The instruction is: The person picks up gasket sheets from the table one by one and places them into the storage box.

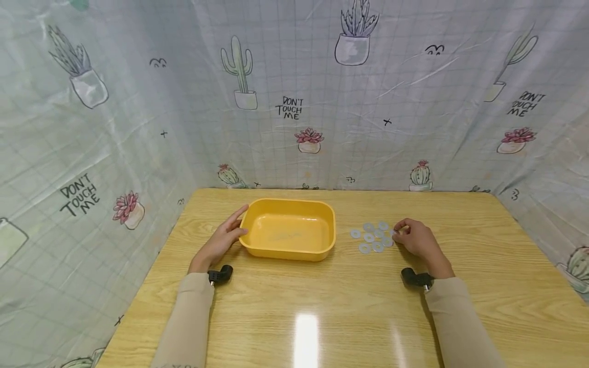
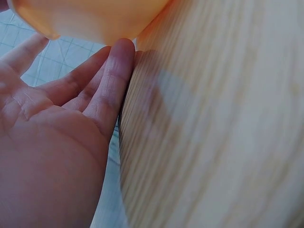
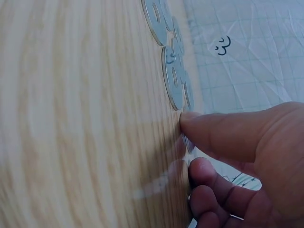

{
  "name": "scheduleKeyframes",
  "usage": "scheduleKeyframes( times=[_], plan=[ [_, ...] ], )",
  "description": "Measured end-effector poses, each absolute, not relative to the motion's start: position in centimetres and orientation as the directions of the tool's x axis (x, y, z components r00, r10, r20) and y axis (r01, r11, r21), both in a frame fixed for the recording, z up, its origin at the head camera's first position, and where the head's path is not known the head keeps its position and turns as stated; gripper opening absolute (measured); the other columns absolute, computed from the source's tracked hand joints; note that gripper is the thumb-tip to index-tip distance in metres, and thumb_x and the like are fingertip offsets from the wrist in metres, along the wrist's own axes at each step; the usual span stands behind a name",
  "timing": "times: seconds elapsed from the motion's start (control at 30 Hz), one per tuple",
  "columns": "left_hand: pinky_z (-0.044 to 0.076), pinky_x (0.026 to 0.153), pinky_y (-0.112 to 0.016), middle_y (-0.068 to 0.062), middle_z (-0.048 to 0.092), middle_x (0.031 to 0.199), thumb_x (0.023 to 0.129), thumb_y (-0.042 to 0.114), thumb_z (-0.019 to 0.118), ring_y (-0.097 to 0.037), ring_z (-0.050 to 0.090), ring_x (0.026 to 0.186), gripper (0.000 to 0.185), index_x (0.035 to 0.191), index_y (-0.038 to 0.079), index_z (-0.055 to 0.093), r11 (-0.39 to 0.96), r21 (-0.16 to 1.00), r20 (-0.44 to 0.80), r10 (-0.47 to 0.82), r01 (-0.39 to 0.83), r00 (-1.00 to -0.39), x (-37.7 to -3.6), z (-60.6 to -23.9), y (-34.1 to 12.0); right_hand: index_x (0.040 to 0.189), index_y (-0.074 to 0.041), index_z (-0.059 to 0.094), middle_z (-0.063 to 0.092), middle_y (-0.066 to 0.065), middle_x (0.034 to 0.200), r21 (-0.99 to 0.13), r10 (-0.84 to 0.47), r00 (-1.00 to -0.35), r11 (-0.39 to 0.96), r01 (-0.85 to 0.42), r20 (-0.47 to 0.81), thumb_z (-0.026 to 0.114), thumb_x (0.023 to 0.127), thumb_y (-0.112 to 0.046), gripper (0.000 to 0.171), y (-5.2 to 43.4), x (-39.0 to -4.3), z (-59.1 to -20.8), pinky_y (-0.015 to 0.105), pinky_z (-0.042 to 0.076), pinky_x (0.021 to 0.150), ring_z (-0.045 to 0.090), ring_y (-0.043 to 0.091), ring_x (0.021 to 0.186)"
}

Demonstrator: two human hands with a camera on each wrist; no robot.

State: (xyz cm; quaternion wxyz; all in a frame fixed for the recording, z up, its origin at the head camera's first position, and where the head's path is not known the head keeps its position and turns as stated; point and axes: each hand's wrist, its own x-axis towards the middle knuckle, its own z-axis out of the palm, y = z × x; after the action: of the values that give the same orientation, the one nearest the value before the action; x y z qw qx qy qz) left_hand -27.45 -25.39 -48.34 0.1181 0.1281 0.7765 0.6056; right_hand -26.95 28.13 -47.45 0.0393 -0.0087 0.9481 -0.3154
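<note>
A yellow plastic basin (image 1: 287, 252) sits on the table, left of centre. At its left end my left hand (image 1: 224, 240) holds the rim, thumb over the edge. In the left wrist view, long fingers (image 2: 111, 80) touch the basin's outer wall (image 2: 95, 23). Several flat metal washers (image 1: 369, 237) lie grouped to the right of the basin, some overlapping. My right hand (image 1: 416, 239) pinches the washer (image 3: 189, 143) at the group's right edge, thumb down near the tabletop. Its other fingers are curled, and the index fingertip is mostly hidden behind the thumb.
The wood-grain table (image 1: 349, 301) reaches to a patterned curtain (image 1: 276, 153) at the back and both sides. Dark wrist-camera mounts (image 1: 416, 278) sit on both wrists. Glare falls on the front of the tabletop.
</note>
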Motion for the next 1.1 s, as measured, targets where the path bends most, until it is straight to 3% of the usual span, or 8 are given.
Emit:
scheduleKeyframes(
  times=[0.17,0.53,0.8,1.1],
  plan=[
    [0.047,0.109,-0.045,-0.019,0.031,0.165,0.107,0.022,0.053,-0.04,0.046,0.143,0.067,0.164,0.038,0.022,0.223,0.973,-0.02,0.345,0.062,-0.938,-27.46,-48.24,-25.29,0.116,0.004,0.062,0.059,0.01,0.084,-0.587,-0.045,-0.996,0.81,0.008,-0.075,0.064,0.099,-0.017,0.027,28.01,-27.11,-47.38,0.032,0.04,0.063,0.052,0.022,0.072],
    [0.051,0.104,-0.036,-0.018,0.033,0.164,0.107,0.023,0.055,-0.039,0.045,0.143,0.067,0.163,0.039,0.023,0.213,0.976,-0.036,0.347,0.041,-0.937,-27.5,-48.49,-25.16,0.11,0.008,0.058,0.056,0.016,0.093,-0.57,-0.102,-0.989,0.822,-0.023,-0.108,0.062,0.098,-0.011,0.023,28.21,-27.39,-47.42,0.038,0.042,0.077,0.053,0.029,0.087],
    [0.053,0.099,-0.031,-0.02,0.035,0.162,0.107,0.019,0.052,-0.041,0.048,0.139,0.067,0.164,0.037,0.021,0.201,0.979,-0.029,0.351,0.046,-0.936,-27.54,-48.4,-25.33,0.108,0.013,0.057,0.054,0.023,0.098,-0.571,-0.159,-0.987,0.813,-0.113,-0.033,0.061,0.096,-0.005,0.022,27.88,-27.64,-47.49,0.046,0.044,0.083,0.052,0.033,0.091],
    [0.048,0.108,-0.044,-0.017,0.035,0.163,0.107,0.021,0.053,-0.039,0.046,0.143,0.067,0.163,0.042,0.023,0.24,0.97,-0.047,0.331,0.036,-0.942,-27.55,-48.28,-25.45,0.11,0.008,0.055,0.057,0.02,0.098,-0.575,-0.147,-0.988,0.812,-0.1,-0.036,0.063,0.096,-0.006,0.021,27.6,-27.68,-47.4,0.042,0.043,0.08,0.054,0.032,0.09]
  ],
)
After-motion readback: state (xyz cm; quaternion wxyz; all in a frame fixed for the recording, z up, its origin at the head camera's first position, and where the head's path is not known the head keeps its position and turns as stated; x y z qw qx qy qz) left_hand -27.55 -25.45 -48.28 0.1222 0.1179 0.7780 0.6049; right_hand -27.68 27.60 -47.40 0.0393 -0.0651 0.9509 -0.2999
